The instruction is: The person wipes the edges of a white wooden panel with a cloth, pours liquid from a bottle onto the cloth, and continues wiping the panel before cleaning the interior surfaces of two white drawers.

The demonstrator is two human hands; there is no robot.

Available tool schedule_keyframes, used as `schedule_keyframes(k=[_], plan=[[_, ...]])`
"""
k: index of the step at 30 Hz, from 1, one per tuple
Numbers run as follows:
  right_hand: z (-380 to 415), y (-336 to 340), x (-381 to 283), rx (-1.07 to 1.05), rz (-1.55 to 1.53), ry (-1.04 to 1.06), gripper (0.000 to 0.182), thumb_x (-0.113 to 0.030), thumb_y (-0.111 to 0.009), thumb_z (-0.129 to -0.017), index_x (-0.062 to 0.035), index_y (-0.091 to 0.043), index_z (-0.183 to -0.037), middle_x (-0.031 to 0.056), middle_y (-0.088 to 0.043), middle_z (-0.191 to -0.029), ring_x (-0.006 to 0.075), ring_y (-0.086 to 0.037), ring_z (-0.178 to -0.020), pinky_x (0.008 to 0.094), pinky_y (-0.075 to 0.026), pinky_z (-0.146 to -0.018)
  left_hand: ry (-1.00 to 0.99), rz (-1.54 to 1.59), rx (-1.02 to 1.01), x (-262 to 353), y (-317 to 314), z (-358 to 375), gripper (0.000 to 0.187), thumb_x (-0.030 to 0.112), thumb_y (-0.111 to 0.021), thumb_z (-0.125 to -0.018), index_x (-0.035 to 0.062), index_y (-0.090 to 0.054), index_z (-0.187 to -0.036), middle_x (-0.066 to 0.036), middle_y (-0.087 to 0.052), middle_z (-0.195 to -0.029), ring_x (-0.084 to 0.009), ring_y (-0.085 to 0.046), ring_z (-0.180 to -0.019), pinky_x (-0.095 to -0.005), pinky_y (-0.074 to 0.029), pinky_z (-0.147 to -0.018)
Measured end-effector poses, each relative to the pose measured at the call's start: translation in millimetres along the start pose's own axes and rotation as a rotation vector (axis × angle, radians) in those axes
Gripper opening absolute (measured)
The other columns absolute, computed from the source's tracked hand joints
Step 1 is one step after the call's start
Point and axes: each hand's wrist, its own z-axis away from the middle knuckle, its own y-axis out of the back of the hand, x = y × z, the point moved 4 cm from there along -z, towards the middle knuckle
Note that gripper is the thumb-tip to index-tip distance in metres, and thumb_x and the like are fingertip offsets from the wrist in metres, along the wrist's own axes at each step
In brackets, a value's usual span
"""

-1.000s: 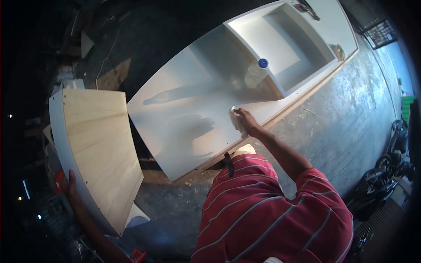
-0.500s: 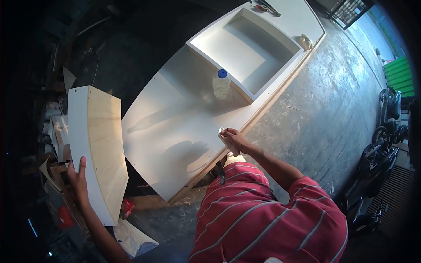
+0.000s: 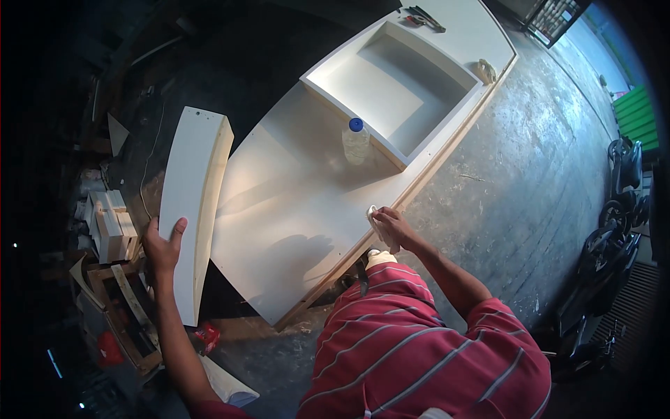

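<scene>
My left hand [image 3: 164,244] grips the long edge of a white wooden box-like piece [image 3: 187,202] with bare wood along its side; the thumb lies on the white face and the other fingers are mostly hidden behind the edge. Between the closed fingers of my right hand [image 3: 392,227] is a small folded white cloth-like piece [image 3: 373,211], held above the near edge of a large white panel [image 3: 272,269]. On that panel stand a clear bottle with a blue cap [image 3: 356,143] and a shallow white open box [image 3: 412,73].
Hand tools [image 3: 424,17] and a crumpled pale bundle [image 3: 485,70] lie at the panel's far end. Wood offcuts [image 3: 112,227], a wooden frame [image 3: 125,307] and a red item [image 3: 207,335] are at left. Motorcycles [image 3: 614,216] line the right side of the concrete floor.
My left hand has moved the box-like piece rightward and turned it, so more of its white face shows. My right hand has shifted slightly right in view, still holding the white piece.
</scene>
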Motion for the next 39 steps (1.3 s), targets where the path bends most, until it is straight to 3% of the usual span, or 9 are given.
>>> schedule_keyframes(k=[13, 25, 27, 30, 32, 34, 37, 38, 39], plan=[[8.9, 8.9, 13.3, 0.036, -0.011, 0.007, 0.04, -0.039, -0.054, -0.086, -0.0009, -0.058, -0.099, 0.0062, -0.056, -0.08, 0.0153, -0.054, -0.07, 0.0303, -0.044, -0.061, -0.158, -0.048, 0.018, 8.9, -51.5, 15.5, 0.05, 0.044, -0.077, -0.069, -0.0008, -0.056, -0.078, -0.019, -0.059, -0.069, -0.0392, -0.06, -0.066, -0.0421, -0.046, -0.056], [43.1, 3.8, -24.2, 0.123, -0.097, -0.001, 0.031, -0.034, -0.049, -0.089, -0.0049, -0.057, -0.094, 0.0043, -0.051, -0.073, 0.0119, -0.052, -0.064, 0.0257, -0.043, -0.052, -0.254, -0.123, -0.007, 58.3, -106.3, 87.2, 0.051, 0.043, -0.079, -0.062, 0.0022, -0.055, -0.081, -0.013, -0.059, -0.071, -0.034, -0.06, -0.064, -0.0393, -0.048, -0.056], [51.6, 7.1, -41.5, 0.219, -0.158, 0.189, 0.03, -0.034, -0.045, -0.091, -0.0058, -0.057, -0.093, 0.0043, -0.052, -0.077, 0.012, -0.052, -0.064, 0.0259, -0.043, -0.051, -0.218, -0.116, -0.004, 55.7, -121.2, 107.8, 0.05, 0.043, -0.078, -0.064, 0.003, -0.055, -0.081, -0.012, -0.059, -0.071, -0.0327, -0.06, -0.064, -0.0391, -0.048, -0.055], [55.8, -1.0, -66.6, 0.078, -0.443, 0.249, 0.031, -0.03, -0.036, -0.086, -0.0066, -0.052, -0.1, 0.0037, -0.052, -0.087, 0.012, -0.052, -0.074, 0.0262, -0.044, -0.058, -0.227, -0.13, -0.058, 51.8, -153.4, 144.2, 0.044, 0.046, -0.071, -0.072, 0.0061, -0.052, -0.08, -0.008, -0.055, -0.074, -0.0269, -0.059, -0.062, -0.036, -0.048, -0.056], [54.1, -20.5, -92.5, -0.011, -0.412, 0.232, 0.034, -0.026, -0.036, -0.082, -0.007, -0.049, -0.106, 0.0034, -0.053, -0.089, 0.0123, -0.052, -0.075, 0.0263, -0.044, -0.062, -0.23, -0.122, -0.034, 45.8, -180.6, 169.7, 0.042, 0.043, -0.07, -0.074, 0.0065, -0.052, -0.081, -0.008, -0.054, -0.074, -0.0269, -0.058, -0.063, -0.0358, -0.047, -0.057], [49.9, -47.4, -113.6, -0.011, -0.21, 0.28, 0.035, -0.021, -0.035, -0.081, -0.0069, -0.049, -0.109, 0.0037, -0.054, -0.09, 0.0129, -0.053, -0.075, 0.0251, -0.044, -0.063, -0.204, -0.118, -0.032, 40.6, -206.5, 189.0, 0.04, 0.041, -0.069, -0.075, 0.0059, -0.051, -0.081, -0.008, -0.053, -0.073, -0.0262, -0.058, -0.065, -0.0358, -0.047, -0.06], [17.4, -99.3, -116.0, -0.28, -0.028, 0.023, 0.03, -0.012, -0.041, -0.085, -0.0076, -0.047, -0.114, 0.0073, -0.054, -0.091, 0.0138, -0.055, -0.08, 0.0267, -0.046, -0.066, -0.191, -0.1, -0.044, 37.2, -237.8, 207.0, 0.039, 0.039, -0.069, -0.076, 0.0055, -0.05, -0.082, -0.008, -0.051, -0.076, -0.0246, -0.056, -0.067, -0.0361, -0.047, -0.062], [-9.7, -116.1, -103.3, -0.309, 0.094, 0.168, 0.028, -0.012, -0.046, -0.085, -0.0064, -0.048, -0.113, 0.009, -0.055, -0.093, 0.0165, -0.055, -0.085, 0.0303, -0.047, -0.071, -0.199, -0.086, -0.029, 37.5, -246.2, 209.9, 0.038, 0.038, -0.069, -0.076, 0.0055, -0.05, -0.083, -0.008, -0.051, -0.077, -0.0239, -0.056, -0.067, -0.0364, -0.047, -0.062], [-30.0, -135.4, -94.4, -0.384, 0.259, 0.226, 0.031, -0.012, -0.051, -0.084, -0.0051, -0.048, -0.113, 0.014, -0.056, -0.101, 0.0265, -0.056, -0.094, 0.037, -0.047, -0.08, -0.171, -0.082, -0.034, 36.1, -255.0, 215.2, 0.038, 0.038, -0.069, -0.076, 0.0055, -0.05, -0.083, -0.008, -0.051, -0.077, -0.0239, -0.056, -0.067, -0.0364, -0.047, -0.062]])
